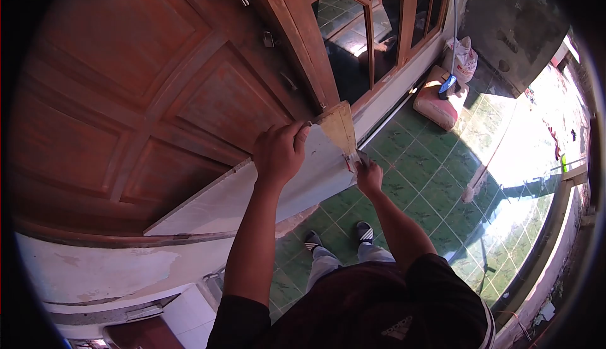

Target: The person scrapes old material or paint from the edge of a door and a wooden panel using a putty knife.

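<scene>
A long grey-white panel [297,178] stands tilted on its edge against the foot of the wooden door. My left hand [279,150] is closed over its upper edge near the right end, fingers curled. My right hand [368,175] is wrapped around the handle of a putty knife [339,127], with a broad tan blade that widens upward. The blade overlaps the panel's right end in this view, close to the door frame. White and red marks show where the blade narrows to the handle.
The brown wooden door [126,84] has padlocks [269,38] and a handle. A glazed window [372,40] adjoins it. Green floor tiles [404,185] lie underfoot. A filled sack [440,100] and a white bag [464,59] sit by the wall, with a blue-headed object on top.
</scene>
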The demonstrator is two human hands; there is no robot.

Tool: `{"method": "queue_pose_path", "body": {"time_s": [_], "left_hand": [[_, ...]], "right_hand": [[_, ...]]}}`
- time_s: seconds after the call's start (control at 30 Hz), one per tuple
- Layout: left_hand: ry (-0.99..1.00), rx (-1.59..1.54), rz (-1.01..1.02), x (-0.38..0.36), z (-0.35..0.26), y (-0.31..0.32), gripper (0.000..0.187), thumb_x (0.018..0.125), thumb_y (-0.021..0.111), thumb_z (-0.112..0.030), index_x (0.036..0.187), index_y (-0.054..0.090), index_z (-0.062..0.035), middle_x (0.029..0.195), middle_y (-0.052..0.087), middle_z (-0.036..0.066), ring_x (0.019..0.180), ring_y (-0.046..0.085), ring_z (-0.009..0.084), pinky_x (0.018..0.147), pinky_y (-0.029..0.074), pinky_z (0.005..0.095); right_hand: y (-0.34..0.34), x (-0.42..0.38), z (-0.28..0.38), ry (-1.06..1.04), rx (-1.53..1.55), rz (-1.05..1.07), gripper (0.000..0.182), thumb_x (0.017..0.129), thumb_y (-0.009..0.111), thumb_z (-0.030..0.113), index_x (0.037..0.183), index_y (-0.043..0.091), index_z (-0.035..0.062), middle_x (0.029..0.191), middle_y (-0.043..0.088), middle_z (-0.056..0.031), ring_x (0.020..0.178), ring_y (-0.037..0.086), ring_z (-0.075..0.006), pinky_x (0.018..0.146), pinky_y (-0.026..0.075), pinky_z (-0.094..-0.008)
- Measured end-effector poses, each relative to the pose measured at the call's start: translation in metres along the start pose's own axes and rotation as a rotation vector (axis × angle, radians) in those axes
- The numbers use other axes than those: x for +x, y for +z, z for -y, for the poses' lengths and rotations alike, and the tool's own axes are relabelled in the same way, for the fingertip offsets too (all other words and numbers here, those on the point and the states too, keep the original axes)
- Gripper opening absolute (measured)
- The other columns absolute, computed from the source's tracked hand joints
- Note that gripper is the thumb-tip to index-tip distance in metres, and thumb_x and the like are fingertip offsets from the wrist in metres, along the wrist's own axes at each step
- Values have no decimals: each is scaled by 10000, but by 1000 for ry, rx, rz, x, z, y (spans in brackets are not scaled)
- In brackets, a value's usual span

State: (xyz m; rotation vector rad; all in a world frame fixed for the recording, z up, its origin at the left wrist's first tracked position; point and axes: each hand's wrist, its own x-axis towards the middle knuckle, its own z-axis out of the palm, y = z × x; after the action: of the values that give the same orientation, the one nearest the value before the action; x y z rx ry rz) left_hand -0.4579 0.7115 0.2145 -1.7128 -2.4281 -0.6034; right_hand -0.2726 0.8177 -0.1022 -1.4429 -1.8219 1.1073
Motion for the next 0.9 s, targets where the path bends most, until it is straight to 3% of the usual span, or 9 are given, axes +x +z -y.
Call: {"method": "queue_pose_path", "body": {"time_s": [0.13, 0.3, 0.37, 0.43, 0.5, 0.63, 0.7, 0.8, 0.9], "left_hand": [[28, -15, -27, -5, -1, 2, 348, 1105, 602, -406, 1169, 793, -122, 1002, 789, 133, 954, 733, 373, 845, 558, 509], [-33, -16, -10, 7, 8, 5, 347, 1110, 592, -406, 1165, 783, -121, 994, 789, 136, 956, 742, 378, 849, 559, 513], [-42, -59, -31, 20, 23, 9, 330, 1114, 577, -409, 1134, 778, -147, 948, 784, 119, 934, 745, 365, 840, 554, 513], [-46, -49, -14, 23, 25, 8, 332, 1115, 575, -404, 1140, 776, -141, 961, 787, 126, 943, 748, 368, 842, 555, 518], [-44, -37, -3, 25, 27, 9, 332, 1116, 573, -398, 1146, 775, -136, 976, 790, 132, 951, 750, 368, 843, 557, 522], [-54, -34, 24, 25, 21, 4, 365, 1124, 571, -399, 1202, 776, -108, 1035, 795, 157, 997, 751, 388, 866, 568, 509], [-71, -44, 49, 25, 18, 1, 383, 1127, 570, -400, 1236, 776, -96, 1066, 795, 169, 1021, 750, 399, 882, 574, 498], [-71, -97, 78, 24, 19, -2, 370, 1128, 565, -374, 1251, 766, -89, 1068, 794, 174, 1024, 749, 399, 896, 576, 497], [-57, -254, 66, 24, 33, 4, 342, 1125, 562, -319, 1254, 752, -66, 1046, 792, 188, 1019, 755, 390, 912, 578, 494]], "right_hand": [[-25, -11, 13, -223, -77, 65, 215, 919, 710, 140, 1108, 765, 53, 1065, 767, -207, 982, 730, -465, 858, 579, -559], [-44, -77, -15, -747, -356, 534, 300, 749, 710, 55, 1046, 716, 97, 1081, 750, -134, 1035, 728, -394, 874, 598, -512], [-55, -118, -45, -573, -192, 415, 310, 739, 722, 30, 1044, 737, 81, 1068, 752, -149, 1021, 726, -417, 835, 591, -534], [-80, -137, -83, -250, -324, 487, 256, 806, 716, 116, 1054, 760, 68, 1063, 764, -180, 1029, 734, -431, 871, 594, -548], [-113, -130, -121, 83, -394, 465, 336, 882, 677, 258, 1143, 769, 67, 1114, 776, -225, 1099, 725, -456, 917, 588, -562], [-183, -111, -183, 412, -515, 167, 661, 998, 550, 621, 1251, 767, 50, 1141, 751, -305, 1161, 700, -491, 1024, 552, -553], [-193, -112, -253, 233, -750, -142, 660, 1007, 587, 631, 1253, 769, 47, 1154, 744, -316, 1165, 690, -506, 1057, 531, -558], [-205, -100, -245, 152, -732, -320, 498, 1015, 648, 522, 1148, 779, 60, 1105, 759, -293, 1112, 702, -506, 983, 533, -583], [-185, -57, -166, 270, -420, -19, 337, 1033, 679, 379, 1118, 769, 65, 1038, 760, -273, 1024, 711, -504, 897, 542, -589]]}}
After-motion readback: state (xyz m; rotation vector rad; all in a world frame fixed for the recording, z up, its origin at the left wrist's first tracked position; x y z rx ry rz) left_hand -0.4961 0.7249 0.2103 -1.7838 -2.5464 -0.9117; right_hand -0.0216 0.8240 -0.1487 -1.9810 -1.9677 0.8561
